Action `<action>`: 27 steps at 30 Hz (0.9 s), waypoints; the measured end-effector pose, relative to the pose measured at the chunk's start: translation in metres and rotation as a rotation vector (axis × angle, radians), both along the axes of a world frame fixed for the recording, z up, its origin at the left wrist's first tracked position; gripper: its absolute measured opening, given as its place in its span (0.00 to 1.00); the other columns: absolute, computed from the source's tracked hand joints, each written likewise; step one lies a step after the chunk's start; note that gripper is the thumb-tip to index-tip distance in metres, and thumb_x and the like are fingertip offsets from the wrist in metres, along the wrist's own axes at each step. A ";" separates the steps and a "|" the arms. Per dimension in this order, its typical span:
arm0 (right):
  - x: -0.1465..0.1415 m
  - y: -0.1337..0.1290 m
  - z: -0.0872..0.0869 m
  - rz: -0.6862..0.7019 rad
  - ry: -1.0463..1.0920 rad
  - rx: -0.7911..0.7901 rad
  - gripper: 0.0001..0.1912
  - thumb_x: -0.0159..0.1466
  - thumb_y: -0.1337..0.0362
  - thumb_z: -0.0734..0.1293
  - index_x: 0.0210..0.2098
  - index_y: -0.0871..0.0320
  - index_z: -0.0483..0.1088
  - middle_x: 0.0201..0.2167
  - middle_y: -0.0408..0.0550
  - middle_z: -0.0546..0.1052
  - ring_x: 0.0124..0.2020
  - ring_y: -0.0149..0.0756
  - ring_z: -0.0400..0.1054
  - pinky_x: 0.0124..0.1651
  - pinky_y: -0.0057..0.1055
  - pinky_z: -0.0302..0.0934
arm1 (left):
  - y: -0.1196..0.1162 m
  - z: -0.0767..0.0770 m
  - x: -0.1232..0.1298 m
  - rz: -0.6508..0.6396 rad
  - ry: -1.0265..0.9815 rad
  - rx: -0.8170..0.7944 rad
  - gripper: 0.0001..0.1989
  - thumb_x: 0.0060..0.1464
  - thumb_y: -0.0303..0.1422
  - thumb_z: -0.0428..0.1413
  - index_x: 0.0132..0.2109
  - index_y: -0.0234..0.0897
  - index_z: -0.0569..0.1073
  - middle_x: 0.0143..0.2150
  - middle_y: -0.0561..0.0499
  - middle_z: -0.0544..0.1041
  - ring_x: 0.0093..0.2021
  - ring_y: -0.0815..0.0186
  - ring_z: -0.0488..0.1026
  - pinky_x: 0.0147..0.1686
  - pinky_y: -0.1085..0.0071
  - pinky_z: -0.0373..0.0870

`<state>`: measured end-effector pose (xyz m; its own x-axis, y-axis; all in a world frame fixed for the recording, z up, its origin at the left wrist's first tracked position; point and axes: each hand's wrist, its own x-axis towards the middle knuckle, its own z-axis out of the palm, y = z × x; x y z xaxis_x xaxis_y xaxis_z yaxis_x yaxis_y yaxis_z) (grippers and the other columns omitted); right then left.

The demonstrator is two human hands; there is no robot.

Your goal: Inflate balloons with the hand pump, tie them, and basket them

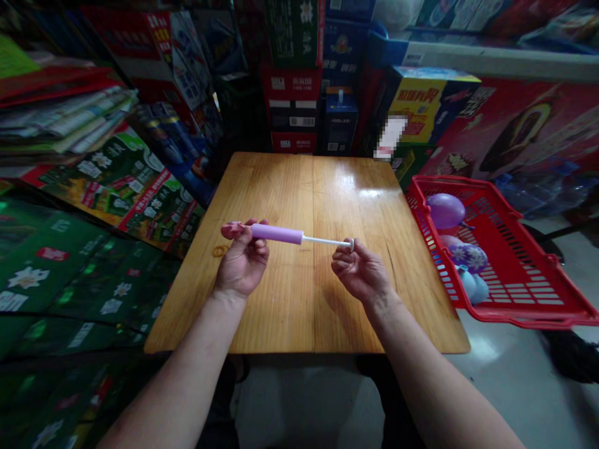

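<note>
A purple balloon pump [277, 234] is held level above the wooden table [281, 312], its white plunger rod [325, 241] drawn out to the right. My left hand [242, 262] is closed round the nozzle end, where a limp pink balloon [233, 230] sits between the fingers and thumb. How far the balloon goes over the nozzle is hidden by the fingers. At the other end, my right hand [362, 268] grips the round white handle [352, 245] of the plunger. Beside my left hand, small yellowish rings [219, 251] lie on the tabletop.
Right of the table stands a red basket [538, 305] holding a purple balloon [446, 211], a patterned balloon [469, 257] and light blue ones [473, 288]. Green cartons [60, 268] are stacked close on the left. More boxes [293, 84] stand behind the table.
</note>
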<state>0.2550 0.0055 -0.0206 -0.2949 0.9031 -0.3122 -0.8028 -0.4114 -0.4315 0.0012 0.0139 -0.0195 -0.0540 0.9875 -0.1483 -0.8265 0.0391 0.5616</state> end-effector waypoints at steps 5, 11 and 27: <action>-0.016 -0.011 -0.008 0.155 0.221 -0.094 0.08 0.63 0.67 0.72 0.39 0.60 0.69 0.27 0.40 0.72 0.22 0.21 0.59 0.24 0.18 0.59 | -0.013 -0.005 0.022 -0.133 0.029 -0.068 0.08 0.59 0.28 0.61 0.47 0.38 0.77 0.55 0.43 0.78 0.31 0.74 0.77 0.27 0.80 0.74; -0.015 -0.009 -0.008 0.111 0.257 -0.131 0.02 0.68 0.68 0.67 0.40 0.61 0.70 0.25 0.40 0.72 0.18 0.20 0.57 0.23 0.18 0.57 | -0.012 -0.004 0.024 -0.110 -0.020 -0.131 0.08 0.62 0.25 0.56 0.46 0.36 0.77 0.54 0.42 0.78 0.33 0.72 0.79 0.28 0.82 0.75; -0.031 -0.011 -0.013 0.092 0.305 -0.165 0.05 0.72 0.70 0.61 0.42 0.62 0.69 0.25 0.41 0.72 0.17 0.19 0.56 0.21 0.17 0.55 | -0.010 -0.011 0.032 -0.047 -0.043 -0.189 0.06 0.61 0.28 0.58 0.45 0.34 0.77 0.50 0.42 0.80 0.29 0.73 0.77 0.30 0.79 0.77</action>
